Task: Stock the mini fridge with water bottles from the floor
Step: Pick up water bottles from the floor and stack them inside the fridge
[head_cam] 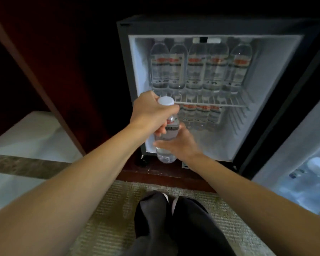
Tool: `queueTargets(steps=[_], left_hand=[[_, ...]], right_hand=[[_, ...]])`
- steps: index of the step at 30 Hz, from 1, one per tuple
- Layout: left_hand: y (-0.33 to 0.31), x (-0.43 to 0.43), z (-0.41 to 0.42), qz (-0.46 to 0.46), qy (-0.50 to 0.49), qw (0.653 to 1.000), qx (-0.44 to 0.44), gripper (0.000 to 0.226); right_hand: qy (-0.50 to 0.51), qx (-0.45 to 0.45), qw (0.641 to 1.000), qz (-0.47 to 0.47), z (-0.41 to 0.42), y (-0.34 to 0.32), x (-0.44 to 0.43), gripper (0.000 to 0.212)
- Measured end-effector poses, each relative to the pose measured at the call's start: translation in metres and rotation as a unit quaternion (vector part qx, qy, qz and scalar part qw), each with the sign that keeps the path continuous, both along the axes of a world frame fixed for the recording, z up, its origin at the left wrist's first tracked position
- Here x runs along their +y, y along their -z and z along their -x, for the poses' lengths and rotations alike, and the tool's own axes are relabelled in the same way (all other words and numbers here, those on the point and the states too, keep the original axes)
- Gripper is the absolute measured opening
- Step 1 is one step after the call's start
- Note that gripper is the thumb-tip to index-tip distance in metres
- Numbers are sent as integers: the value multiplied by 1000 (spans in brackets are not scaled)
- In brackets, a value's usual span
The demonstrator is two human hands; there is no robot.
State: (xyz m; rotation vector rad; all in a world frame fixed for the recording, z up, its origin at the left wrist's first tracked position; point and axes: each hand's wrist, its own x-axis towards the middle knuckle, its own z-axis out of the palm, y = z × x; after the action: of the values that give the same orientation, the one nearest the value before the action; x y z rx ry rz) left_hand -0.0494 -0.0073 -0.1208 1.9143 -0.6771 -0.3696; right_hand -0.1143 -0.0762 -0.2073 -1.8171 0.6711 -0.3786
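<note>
A clear water bottle [166,139] with a white cap and red-and-white label hangs upright in front of the open mini fridge [277,100], at its lower left corner. My left hand [151,113] grips the bottle's neck and shoulder just under the cap. My right hand [177,145] wraps the lower body of the same bottle from the right. Several matching bottles [198,67] stand in a row on the wire shelf [211,104]. More bottles [199,115] stand below the shelf toward the left.
The fridge door [303,145] stands open at the right, with bottles [316,169] in its rack. Dark wooden cabinet panels [67,71] flank the fridge on the left. My dark-clad knees [174,218] rest on a woven rug [107,215]. A pale floor [30,137] lies at left.
</note>
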Motion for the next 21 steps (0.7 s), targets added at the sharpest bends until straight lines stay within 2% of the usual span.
queueTargets(steps=[2, 4, 6, 9, 14, 18, 21], left_hand=[[17, -16, -9, -3, 18, 1000, 8, 22], [38, -27, -19, -6, 39, 999, 19, 26], [57, -34, -27, -17, 64, 997, 26, 32], [86, -45, -45, -27, 92, 993, 69, 28], [143, -63, -88, -92, 79, 981, 150, 6], [170, -86, -107, -99, 52, 985, 132, 16], [178, -102, -113, -91, 47, 990, 96, 18]], right_hand=[[40, 13, 999, 10, -11, 12, -13, 56], [39, 39, 998, 13, -19, 25, -32, 42], [25, 70, 997, 20, -26, 39, -51, 40], [41, 99, 994, 10, -36, 61, -80, 60], [108, 81, 990, -29, -69, 100, -118, 69], [102, 81, 991, -40, -97, 116, -137, 70], [102, 60, 992, -39, -119, 134, -153, 96]])
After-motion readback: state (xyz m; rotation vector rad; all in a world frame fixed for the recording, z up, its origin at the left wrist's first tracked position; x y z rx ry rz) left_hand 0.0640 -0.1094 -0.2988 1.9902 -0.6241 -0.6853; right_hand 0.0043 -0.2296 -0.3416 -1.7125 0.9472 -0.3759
